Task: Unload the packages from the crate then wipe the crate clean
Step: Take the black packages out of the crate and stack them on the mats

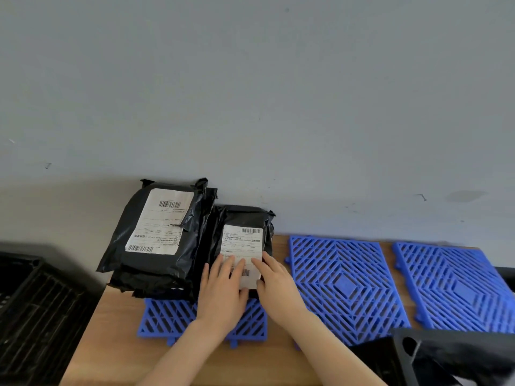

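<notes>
This looks like a parcel sorting or storage room. Black courier packages (167,235) with barcoded shipping labels (242,254) sit low in the frame on blue plastic grid tiles (348,285) over a wooden desk (111,330). A black slatted crate (33,307) stands lower left, against a bare grey wall (250,93).

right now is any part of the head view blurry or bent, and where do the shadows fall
Head view: the black crate corner at lower right is smeared; wide-angle bending curves the table edge and blue mats; soft light throws a faint shadow left of the parcels onto the wall.
</notes>
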Demonstrator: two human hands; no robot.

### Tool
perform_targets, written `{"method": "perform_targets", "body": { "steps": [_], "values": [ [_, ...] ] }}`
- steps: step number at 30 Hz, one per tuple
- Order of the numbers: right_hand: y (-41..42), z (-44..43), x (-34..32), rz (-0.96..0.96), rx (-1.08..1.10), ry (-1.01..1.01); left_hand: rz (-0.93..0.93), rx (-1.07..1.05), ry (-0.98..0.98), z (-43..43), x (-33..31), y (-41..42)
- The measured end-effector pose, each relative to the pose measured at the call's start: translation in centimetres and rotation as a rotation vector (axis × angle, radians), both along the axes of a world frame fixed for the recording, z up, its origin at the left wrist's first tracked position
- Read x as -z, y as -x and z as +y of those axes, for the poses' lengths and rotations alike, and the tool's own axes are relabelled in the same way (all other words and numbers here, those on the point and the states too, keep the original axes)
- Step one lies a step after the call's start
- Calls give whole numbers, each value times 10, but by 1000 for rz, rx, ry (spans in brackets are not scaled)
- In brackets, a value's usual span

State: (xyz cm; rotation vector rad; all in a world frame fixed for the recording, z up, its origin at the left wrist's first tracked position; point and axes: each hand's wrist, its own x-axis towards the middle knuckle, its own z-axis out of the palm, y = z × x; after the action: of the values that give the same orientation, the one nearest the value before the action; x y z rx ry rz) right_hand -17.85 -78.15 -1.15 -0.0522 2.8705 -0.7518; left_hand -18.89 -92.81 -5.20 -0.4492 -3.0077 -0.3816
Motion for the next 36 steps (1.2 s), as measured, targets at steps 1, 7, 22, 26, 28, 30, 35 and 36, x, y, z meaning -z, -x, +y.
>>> {"method": "perform_targets", "body": {
  "steps": [1,7,22,26,28,30,35,36],
  "values": [
    [-4,3,-6,26,16,20,-5,-10,-8,2,-6,-2],
    [-39,26,-44,199,57,137,142,8,-109,27,-53,-30],
    [-205,185,-129,537,106,195,334,99,-352,186,-164,-193],
    [-239,237,-116,454,185,133,197,180,-291,236,-165,-228],
    [-255,259,-106,376,221,116,47,195,-191,256,-156,-241],
    [-269,276,-95,283,243,87,-115,194,-70,269,-143,-252],
    [-297,300,-72,14,255,21,-540,129,125,283,-113,-275],
    [-301,302,-69,-36,251,13,-606,107,133,283,-110,-280]
  ]
}}
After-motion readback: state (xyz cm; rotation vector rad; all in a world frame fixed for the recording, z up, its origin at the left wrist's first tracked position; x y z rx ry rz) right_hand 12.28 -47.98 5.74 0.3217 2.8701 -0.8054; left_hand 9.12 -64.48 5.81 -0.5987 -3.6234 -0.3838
